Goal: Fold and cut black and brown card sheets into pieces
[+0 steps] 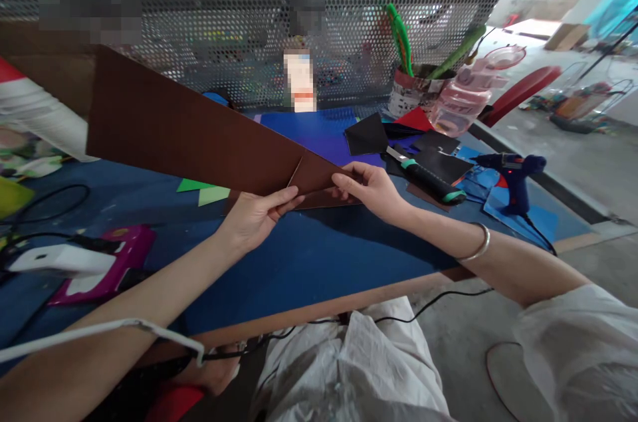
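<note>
A long sheet of brown card (194, 133) is held up in front of me, tilted down towards the right. My left hand (262, 212) pinches its lower edge between thumb and fingers, close to a slanted line where two pieces seem to overlap. At the narrow right end, my right hand (369, 189) grips the card the same way, fingers partly hidden behind it. Beneath the card, another brown strip shows just above the blue tabletop (299, 262). Black card pieces (366, 134) and a utility knife (423, 173) lie to the right of my right hand.
A blue glue gun (516, 179) stands at the right with its cable trailing. Behind it are a pink plastic bottle (461, 103) and a pot with a green cactus (416, 90). Left are a magenta device (124, 256) and white cups (42, 109). A perforated metal screen (224, 30) rises behind.
</note>
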Tool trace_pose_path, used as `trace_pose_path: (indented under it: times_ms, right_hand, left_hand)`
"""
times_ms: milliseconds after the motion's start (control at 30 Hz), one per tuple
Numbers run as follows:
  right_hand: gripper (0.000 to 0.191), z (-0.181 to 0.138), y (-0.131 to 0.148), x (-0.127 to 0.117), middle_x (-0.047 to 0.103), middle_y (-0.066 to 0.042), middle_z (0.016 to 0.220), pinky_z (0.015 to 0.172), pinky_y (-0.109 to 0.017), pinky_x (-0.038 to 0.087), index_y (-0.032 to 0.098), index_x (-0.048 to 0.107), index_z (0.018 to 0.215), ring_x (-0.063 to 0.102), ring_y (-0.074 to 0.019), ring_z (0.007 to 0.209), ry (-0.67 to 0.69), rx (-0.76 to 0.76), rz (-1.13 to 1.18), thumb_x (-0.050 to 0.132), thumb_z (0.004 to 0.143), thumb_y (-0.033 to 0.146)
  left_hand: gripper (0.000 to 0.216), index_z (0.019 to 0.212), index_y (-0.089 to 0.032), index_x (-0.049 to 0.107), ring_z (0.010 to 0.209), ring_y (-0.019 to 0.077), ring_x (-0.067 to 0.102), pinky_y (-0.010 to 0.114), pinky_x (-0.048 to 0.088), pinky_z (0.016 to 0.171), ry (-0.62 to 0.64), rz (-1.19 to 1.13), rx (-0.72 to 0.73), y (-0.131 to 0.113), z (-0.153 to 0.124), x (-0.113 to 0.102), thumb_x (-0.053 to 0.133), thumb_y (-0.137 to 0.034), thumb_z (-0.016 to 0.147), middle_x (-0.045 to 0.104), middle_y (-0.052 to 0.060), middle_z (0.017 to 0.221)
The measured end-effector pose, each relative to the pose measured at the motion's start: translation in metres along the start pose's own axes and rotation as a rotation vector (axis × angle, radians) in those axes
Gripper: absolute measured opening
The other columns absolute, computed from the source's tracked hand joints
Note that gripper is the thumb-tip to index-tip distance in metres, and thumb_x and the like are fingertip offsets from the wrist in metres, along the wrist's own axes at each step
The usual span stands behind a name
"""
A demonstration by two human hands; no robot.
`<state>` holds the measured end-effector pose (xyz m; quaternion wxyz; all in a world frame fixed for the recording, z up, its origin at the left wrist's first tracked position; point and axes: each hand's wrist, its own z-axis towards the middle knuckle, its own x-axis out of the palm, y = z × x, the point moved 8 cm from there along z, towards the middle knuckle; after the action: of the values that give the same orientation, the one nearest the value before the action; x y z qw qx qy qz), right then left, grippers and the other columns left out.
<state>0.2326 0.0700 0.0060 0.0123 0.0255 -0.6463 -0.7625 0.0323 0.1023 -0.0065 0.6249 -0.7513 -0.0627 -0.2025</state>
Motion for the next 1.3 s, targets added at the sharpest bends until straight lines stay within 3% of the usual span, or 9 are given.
trace_pose_path:
  times_ms: [200,633,900,1300]
  right_hand:
    - [0.053,0.0015,0.0010,-0.0038,0.072,-0.001,0.073,0.059,-0.024,0.050,0.021,0.068,0.080,0.060,-0.0110,0.062,-0.031,0.006,0.019,0.082,0.073,0.071]
    - [0.038,0.0016,0.0034,-0.0004,0.073,0.001,0.075,0.064,-0.025,0.050,0.020,0.067,0.083,0.059,-0.0091,0.064,0.007,-0.063,0.101,0.085,0.078,0.053]
    - [0.048,0.0006,0.0073,-0.0006,0.073,0.001,0.073,0.062,-0.026,0.049,0.021,0.066,0.078,0.059,-0.0105,0.062,-0.005,-0.069,0.077,0.085,0.073,0.065]
    - [0.052,0.0018,0.0059,-0.0018,0.075,-0.001,0.072,0.061,-0.026,0.052,0.020,0.068,0.076,0.061,-0.0107,0.061,-0.003,-0.058,0.070,0.084,0.072,0.069]
  left_hand:
    - [0.039,0.091,-0.021,0.082,0.096,0.0241,0.078,0.030,0.069,0.079,-0.037,-0.072,0.035,-0.0046,0.0035,-0.0064,0.090,-0.001,0.058,0.082,0.002,0.087]
    - [0.042,0.101,-0.021,0.082,0.085,0.0187,0.078,0.023,0.068,0.068,-0.031,-0.096,0.039,-0.0057,0.0043,-0.0044,0.081,0.004,0.068,0.083,0.003,0.093]
    - [0.044,0.105,-0.024,0.081,0.083,0.0181,0.078,0.023,0.068,0.066,-0.060,-0.097,0.033,-0.0079,0.0035,-0.0017,0.073,0.008,0.076,0.082,0.001,0.088]
    - [0.048,0.110,-0.025,0.081,0.083,0.0181,0.078,0.022,0.068,0.065,-0.058,-0.081,0.021,-0.0064,0.0040,-0.0025,0.072,0.008,0.076,0.083,0.003,0.098]
